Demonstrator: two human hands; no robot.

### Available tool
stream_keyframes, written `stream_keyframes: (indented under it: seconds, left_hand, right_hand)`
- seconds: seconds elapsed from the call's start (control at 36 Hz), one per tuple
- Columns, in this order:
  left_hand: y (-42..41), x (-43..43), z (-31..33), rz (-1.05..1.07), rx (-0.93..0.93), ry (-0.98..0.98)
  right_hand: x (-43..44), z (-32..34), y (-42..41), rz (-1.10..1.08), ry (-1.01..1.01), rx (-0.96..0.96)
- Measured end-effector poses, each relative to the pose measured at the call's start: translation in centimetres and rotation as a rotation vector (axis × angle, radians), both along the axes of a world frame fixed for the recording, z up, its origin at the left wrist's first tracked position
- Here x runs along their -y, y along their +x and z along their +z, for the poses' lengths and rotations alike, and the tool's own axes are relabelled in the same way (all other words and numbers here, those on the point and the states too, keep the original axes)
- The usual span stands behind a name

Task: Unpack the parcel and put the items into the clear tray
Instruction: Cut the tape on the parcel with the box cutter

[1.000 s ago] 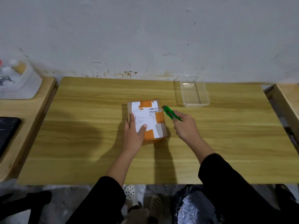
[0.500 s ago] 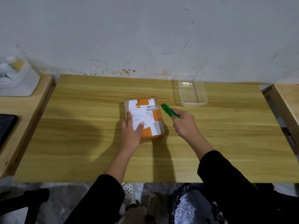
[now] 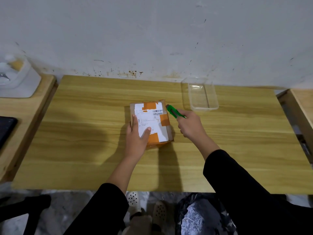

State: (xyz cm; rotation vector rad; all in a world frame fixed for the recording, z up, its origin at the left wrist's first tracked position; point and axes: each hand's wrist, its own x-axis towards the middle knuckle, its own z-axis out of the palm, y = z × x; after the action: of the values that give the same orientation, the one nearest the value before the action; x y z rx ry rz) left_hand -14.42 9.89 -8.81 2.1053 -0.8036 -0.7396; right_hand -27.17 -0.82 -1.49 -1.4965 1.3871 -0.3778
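A cardboard parcel (image 3: pixel 155 116) with orange tape and a white shipping label lies closed in the middle of the wooden table (image 3: pixel 84 133). My left hand (image 3: pixel 138 138) presses on its near left part, thumb on the label. A green utility knife (image 3: pixel 174 111) is gripped in my right hand (image 3: pixel 190 124), its tip touching the parcel's far right top edge. The clear tray (image 3: pixel 205 108) stands empty at the back, right of the parcel.
A white container (image 3: pixel 18 82) and a dark device (image 3: pixel 5 129) rest on a side table to the left. Another wooden surface (image 3: pixel 303 102) adjoins on the right. A black bag (image 3: pixel 199 216) sits on the floor below the front edge.
The knife tip has moved in to the parcel's far right edge. My left hand keeps holding the parcel down.
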Motion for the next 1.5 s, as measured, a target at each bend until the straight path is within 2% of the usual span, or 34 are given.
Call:
stream_keyframes:
  seconds: [0.42,0.58,0.86,0.97,1.11,1.19,1.28,1.39,1.5]
  left_hand:
    - [-0.7,0.1,0.3,0.045,-0.038,0.001]
    - [-0.8,0.2,0.4,0.059,-0.043,-0.001]
    - [-0.7,0.3,0.4,0.064,-0.043,0.022]
    - [-1.2,0.5,0.9,0.092,-0.035,0.02]
    - [-3.3,0.2,1.5,0.196,-0.112,0.02]
    - [-4.0,-1.1,1.4,0.118,-0.045,0.004]
    - [-1.5,-1.2,1.2,-0.04,0.189,0.035]
    - [3.6,0.9,1.9,-0.366,0.515,0.194]
    - [5.9,2.9,2.4,-0.584,0.53,0.298]
  right_hand:
    - [1.0,2.1,-0.9,0.156,0.118,-0.181]
    - [0.5,2.8,-1.6,0.27,0.093,-0.273]
    - [-1.8,2.0,-4.2,0.279,0.258,-0.212]
    - [-2.5,2.1,-4.7,0.235,0.195,-0.164]
    - [-1.5,2.9,-5.1,0.03,-0.01,-0.068]
    - [-1.0,2.9,-5.4,-0.041,-0.044,-0.022]
    - [-1.2,2.2,-5.3,-0.03,-0.036,-0.026]
    - [-1.5,0.7,-5.1,-0.039,0.015,-0.021]
    - [-1.6,0.2,-4.9,-0.073,0.029,-0.005]
